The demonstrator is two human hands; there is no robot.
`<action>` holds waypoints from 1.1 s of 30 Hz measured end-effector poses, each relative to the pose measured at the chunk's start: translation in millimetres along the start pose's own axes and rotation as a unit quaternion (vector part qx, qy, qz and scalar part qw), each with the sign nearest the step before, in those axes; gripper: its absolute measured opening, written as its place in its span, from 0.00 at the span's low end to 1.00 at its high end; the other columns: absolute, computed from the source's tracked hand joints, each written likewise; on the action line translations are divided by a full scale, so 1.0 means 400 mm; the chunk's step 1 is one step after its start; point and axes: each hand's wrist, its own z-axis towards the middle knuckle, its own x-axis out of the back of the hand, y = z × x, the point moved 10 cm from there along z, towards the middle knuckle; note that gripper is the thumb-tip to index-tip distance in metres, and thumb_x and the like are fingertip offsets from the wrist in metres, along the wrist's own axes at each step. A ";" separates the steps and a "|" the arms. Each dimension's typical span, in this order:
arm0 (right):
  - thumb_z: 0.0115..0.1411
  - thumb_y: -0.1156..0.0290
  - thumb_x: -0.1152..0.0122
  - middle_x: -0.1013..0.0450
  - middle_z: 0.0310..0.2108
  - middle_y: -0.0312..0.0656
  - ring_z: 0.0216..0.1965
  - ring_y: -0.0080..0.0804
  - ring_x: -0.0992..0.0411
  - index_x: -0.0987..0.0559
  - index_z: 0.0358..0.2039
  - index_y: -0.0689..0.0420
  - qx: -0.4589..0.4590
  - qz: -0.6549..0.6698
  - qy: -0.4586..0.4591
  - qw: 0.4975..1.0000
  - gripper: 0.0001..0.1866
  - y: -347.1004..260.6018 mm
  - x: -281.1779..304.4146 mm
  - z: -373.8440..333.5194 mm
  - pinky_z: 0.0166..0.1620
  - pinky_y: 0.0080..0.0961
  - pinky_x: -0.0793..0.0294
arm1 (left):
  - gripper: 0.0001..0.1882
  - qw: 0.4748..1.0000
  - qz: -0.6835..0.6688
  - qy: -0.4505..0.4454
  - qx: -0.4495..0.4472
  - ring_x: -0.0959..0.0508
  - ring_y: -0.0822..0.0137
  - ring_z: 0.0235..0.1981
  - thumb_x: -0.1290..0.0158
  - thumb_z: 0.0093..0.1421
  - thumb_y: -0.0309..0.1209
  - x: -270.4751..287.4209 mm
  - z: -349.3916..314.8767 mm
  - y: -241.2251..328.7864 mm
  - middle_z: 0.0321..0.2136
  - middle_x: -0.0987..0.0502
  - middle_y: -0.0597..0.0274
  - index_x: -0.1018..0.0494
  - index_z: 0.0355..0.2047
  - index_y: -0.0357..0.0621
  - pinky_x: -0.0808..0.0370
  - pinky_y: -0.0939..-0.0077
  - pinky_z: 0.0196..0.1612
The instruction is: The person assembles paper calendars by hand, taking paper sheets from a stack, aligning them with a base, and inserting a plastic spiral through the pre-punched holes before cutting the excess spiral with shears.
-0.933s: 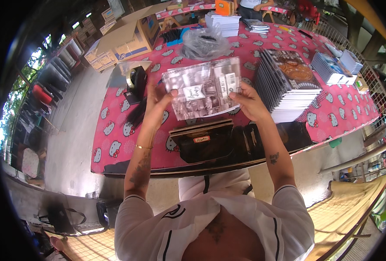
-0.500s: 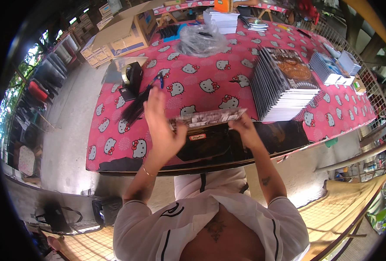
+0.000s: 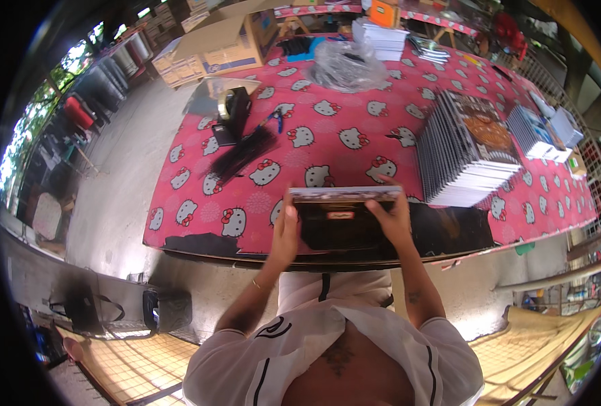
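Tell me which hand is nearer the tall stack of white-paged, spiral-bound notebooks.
Right. The right hand grips the right end of the thin, white-edged notebook, left of the stack; the left hand is farther left, at the notebook's other end.

You're in what looks like a half-open workshop for paper goods: your pink-covered table (image 3: 344, 161) bears a stack of ring-bound books (image 3: 449, 159), pliers (image 3: 279, 123) and a tape dispenser (image 3: 237, 118). A big cardboard box (image 3: 229, 49) sits at the table's far left corner. Concrete floor (image 3: 128, 125) and, farther out, greenery (image 3: 24, 125) lie left of the table, a wire fence (image 3: 547, 84) right of it
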 end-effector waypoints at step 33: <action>0.59 0.66 0.38 0.25 0.26 0.39 0.28 0.41 0.24 0.21 0.33 0.51 0.269 -0.354 -0.116 0.888 0.05 -0.270 -0.340 0.061 0.35 0.38 0.27 | 0.08 0.969 0.199 -0.038 -0.139 0.26 0.76 0.23 0.41 0.63 0.26 0.079 0.056 0.160 0.25 0.21 0.59 0.19 0.40 0.36 0.30 0.81 0.27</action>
